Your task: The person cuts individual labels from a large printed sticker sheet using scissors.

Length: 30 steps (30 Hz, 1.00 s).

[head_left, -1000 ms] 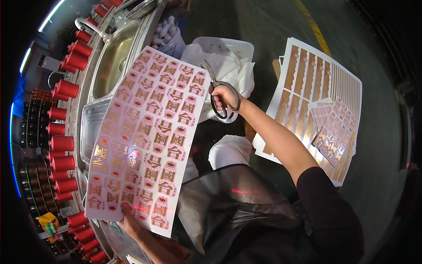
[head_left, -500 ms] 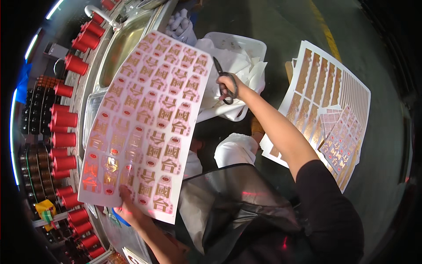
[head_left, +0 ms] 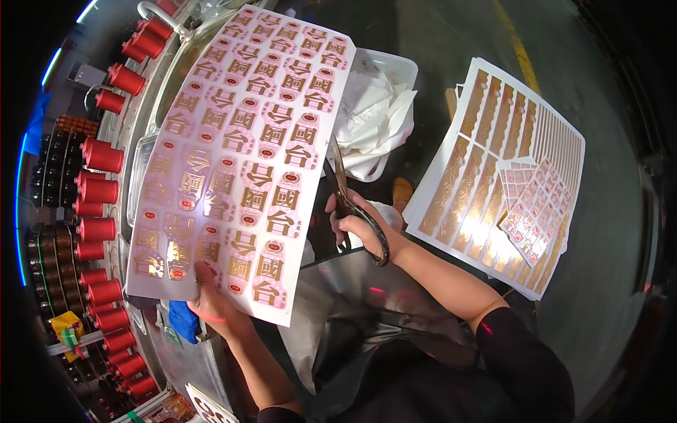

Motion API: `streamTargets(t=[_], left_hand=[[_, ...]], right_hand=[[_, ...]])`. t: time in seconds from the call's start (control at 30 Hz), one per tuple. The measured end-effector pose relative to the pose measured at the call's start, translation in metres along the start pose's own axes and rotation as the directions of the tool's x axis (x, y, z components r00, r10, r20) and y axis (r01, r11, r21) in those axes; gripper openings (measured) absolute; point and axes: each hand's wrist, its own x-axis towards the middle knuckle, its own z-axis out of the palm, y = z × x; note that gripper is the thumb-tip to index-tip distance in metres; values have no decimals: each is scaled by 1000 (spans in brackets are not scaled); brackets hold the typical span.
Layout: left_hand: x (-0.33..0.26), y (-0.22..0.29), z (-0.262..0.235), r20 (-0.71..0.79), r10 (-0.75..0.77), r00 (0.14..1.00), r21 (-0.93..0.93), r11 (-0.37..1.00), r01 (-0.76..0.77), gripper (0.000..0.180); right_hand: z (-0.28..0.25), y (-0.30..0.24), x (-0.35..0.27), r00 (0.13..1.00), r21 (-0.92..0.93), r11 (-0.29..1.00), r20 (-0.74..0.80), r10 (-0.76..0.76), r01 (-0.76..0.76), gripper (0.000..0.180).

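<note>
The left hand [head_left: 211, 299] pinches the lower edge of the pink-and-gold label sheet [head_left: 243, 155], fingers closed on it so it hangs taut for cutting. The right hand [head_left: 360, 225] grips the scissors [head_left: 349, 204] through their loops — blades rising beside the sheet's right edge. Since half a second ago, the sheet sits nearer and larger, the scissors lower.
</note>
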Motion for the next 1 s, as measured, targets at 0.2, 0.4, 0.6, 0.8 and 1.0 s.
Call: streamTargets(t=[0.2,0.4,0.6,0.8,1.0], left_hand=[[-9,2,-11,-64,105,992,142,985,-95,17],[18,1,-22,2,104,995,132,986,-103,14],[0,-8,-16,39,13,999,-10,1000,-12,15],[-22,-1,-2,1,32,1000,-59,998,-31,13],[-34,-17,-15,-49,100,994,27,995,-99,3]], right_hand=[[17,-15,-2,998,7,1000,-61,0,1,24],[39,-3,22,981,-4,997,-182,-73,74,19],[68,8,35,910,37,975,-368,-190,218,23],[57,34,49,840,-54,900,-340,-423,432,35],[37,8,45,943,32,959,-191,-272,283,41]])
